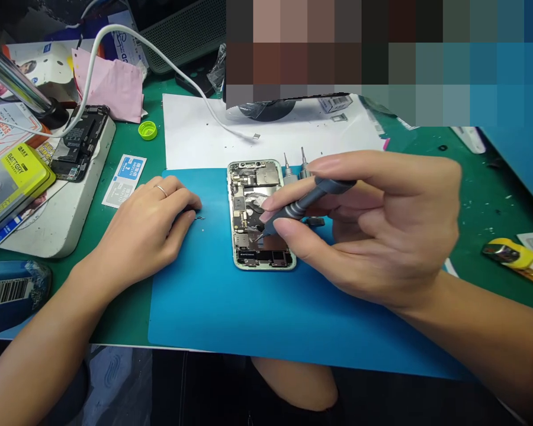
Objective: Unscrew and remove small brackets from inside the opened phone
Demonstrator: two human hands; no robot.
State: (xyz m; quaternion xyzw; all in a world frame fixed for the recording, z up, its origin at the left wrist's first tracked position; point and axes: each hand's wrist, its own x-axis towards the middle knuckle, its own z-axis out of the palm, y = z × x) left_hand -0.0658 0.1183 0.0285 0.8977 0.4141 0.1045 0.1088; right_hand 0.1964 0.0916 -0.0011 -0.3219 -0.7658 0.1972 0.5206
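A phone [249, 204] with its back or screen off lies upright on the blue mat [213, 319], its circuit boards and inner parts bare. My right hand [395, 231] grips a grey screwdriver [299, 207] between thumb and fingers. Its thin tip slants down over the lower part of the phone. On the mat to the left of the phone, my left hand [153, 222] rests with fingers curled and thumb close to the forefinger. Tiny metal pieces [199, 218] lie at those fingertips; whether any is pinched is hidden.
Two screwdriver bits [302, 163] stand behind the phone. A white cable [148, 41] arches over white paper [190, 133]. At left are another opened phone [80, 145], a yellow battery box [15, 183] and a blue can-like object [13, 296]. A yellow cutter [510, 254] lies right.
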